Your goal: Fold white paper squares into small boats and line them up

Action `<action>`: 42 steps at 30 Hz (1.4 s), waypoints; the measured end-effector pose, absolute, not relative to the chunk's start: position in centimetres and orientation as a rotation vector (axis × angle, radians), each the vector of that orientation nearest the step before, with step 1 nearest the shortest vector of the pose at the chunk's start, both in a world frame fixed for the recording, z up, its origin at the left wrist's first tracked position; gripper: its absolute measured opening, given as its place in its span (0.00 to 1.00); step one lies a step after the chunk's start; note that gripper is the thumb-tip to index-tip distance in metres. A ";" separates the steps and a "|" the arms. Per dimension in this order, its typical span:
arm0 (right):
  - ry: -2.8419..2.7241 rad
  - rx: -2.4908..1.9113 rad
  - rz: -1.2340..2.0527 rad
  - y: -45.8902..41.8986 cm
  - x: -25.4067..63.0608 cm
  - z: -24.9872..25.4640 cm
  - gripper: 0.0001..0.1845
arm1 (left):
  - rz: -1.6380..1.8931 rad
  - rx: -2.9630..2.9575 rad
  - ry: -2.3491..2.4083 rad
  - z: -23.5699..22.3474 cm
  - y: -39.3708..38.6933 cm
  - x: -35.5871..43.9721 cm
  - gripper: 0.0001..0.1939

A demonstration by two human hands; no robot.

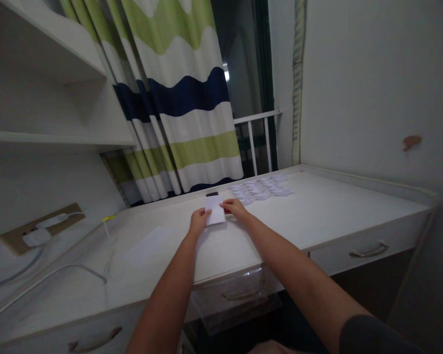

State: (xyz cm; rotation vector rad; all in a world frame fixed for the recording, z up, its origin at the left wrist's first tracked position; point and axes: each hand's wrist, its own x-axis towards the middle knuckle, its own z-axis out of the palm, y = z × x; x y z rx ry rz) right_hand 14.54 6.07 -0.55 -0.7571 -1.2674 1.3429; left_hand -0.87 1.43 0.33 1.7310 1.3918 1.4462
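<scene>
A small white folded paper (pixel 214 211) is held up just above the desk, between my two hands. On its left edge my left hand (pixel 199 220) pinches it, thumb on the near face. My right hand (pixel 235 209) grips the upper right edge between thumb and fingers. Behind the paper lies a small dark object (pixel 212 193), partly covered by it. To the left, flat sheets of white paper (pixel 149 243) rest on the desk. Several white folded pieces (pixel 260 189) lie in rows at the back right; their exact form is blurred.
The white desk (pixel 339 206) has drawers with handles (pixel 369 250) along its front. A clear plastic bag (pixel 229 300) hangs at the front edge. Cables (pixel 70 266) and a plug (pixel 37 237) are at the left. A striped curtain (pixel 192 93) hangs behind, beside a shelf (pixel 51 140).
</scene>
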 end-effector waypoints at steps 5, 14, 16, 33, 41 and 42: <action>-1.315 -0.766 1.317 6.1 14.4 -0.6 0.08 | 1.458 1.745 1.417 0.4 1.4 -0.9 0.11; -1.292 -0.778 1.323 5.7 14.4 -0.3 0.07 | 1.462 1.724 1.415 0.5 1.3 -0.8 0.12; -1.291 -0.785 1.355 5.5 14.4 -0.2 0.07 | 1.478 1.722 1.430 0.4 1.5 -0.9 0.12; -1.361 -0.814 1.395 5.1 14.5 -0.3 0.07 | 1.526 1.735 1.497 0.4 1.6 -1.2 0.14; -1.454 -0.813 1.324 5.1 14.6 -0.4 0.10 | 1.534 1.748 1.497 0.4 1.5 -1.2 0.14; -1.465 -0.812 1.309 5.2 14.6 -0.5 0.10 | 1.538 1.747 1.499 0.4 1.5 -1.2 0.14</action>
